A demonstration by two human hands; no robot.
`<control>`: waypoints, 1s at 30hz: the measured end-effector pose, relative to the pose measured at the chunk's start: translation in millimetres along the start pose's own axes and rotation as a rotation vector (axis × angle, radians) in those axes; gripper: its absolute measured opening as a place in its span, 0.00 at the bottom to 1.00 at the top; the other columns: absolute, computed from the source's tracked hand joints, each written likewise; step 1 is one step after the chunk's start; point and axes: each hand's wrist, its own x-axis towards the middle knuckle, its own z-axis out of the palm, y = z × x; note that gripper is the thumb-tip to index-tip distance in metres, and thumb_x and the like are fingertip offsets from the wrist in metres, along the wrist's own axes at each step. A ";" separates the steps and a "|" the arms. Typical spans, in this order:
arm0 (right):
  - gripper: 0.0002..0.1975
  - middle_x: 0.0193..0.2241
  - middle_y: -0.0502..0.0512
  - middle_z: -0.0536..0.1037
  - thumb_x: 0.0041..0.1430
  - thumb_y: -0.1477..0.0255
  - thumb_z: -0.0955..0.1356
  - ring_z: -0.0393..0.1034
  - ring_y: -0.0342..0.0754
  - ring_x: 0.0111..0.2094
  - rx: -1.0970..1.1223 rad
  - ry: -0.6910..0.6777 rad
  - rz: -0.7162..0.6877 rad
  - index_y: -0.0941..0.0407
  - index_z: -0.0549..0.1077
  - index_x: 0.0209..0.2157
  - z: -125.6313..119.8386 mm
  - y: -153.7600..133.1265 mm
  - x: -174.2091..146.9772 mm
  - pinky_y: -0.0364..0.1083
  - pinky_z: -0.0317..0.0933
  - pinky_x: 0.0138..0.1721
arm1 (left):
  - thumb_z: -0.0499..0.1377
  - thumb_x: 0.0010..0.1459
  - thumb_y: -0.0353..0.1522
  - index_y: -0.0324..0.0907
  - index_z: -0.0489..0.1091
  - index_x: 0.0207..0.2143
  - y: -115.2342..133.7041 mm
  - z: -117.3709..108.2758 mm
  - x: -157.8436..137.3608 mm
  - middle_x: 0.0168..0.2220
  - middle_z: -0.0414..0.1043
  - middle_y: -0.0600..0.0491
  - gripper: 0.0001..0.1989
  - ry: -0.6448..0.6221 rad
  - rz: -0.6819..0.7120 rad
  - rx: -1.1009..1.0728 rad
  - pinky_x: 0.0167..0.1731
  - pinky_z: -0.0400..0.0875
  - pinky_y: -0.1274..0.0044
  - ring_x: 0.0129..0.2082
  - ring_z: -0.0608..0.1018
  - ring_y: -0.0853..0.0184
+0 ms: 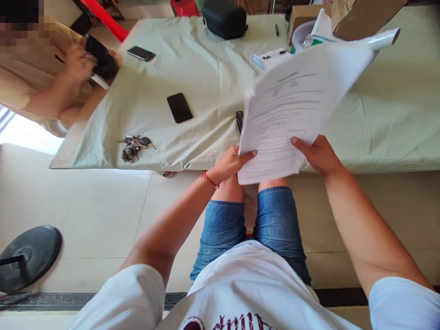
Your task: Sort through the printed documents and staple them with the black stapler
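Both my hands hold a stack of printed paper sheets (285, 110) above the table's near edge and my knees. My left hand (233, 161) grips the lower left edge, its thumb lying on top of the print. On the lower right side my right hand (318, 153) pinches the sheets, thumb on top and fingers hidden underneath. The top of the stack leans away and curves over toward the right. Just left of the pages, a small dark object (239, 121), perhaps a stapler, is partly covered by them.
On the cloth-covered table (213, 59) lie a black phone (179, 107), keys (135, 146), another phone (141, 53), a black case (225, 18) and a pen (277, 30). Cardboard boxes (364, 18) stand back right. A person (41, 87) sits at the left, holding a dark object. A round black base (30, 256) rests on the floor.
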 end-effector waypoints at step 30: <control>0.24 0.26 0.51 0.76 0.71 0.48 0.60 0.69 0.49 0.28 -0.426 0.004 0.389 0.52 0.73 0.36 12.8 63.9 -217.0 0.47 0.62 0.32 | 0.75 0.54 0.41 0.35 0.80 0.49 -116.5 -3.2 -94.9 0.48 0.84 0.38 0.25 0.170 -0.493 -0.518 0.61 0.75 0.54 0.52 0.84 0.46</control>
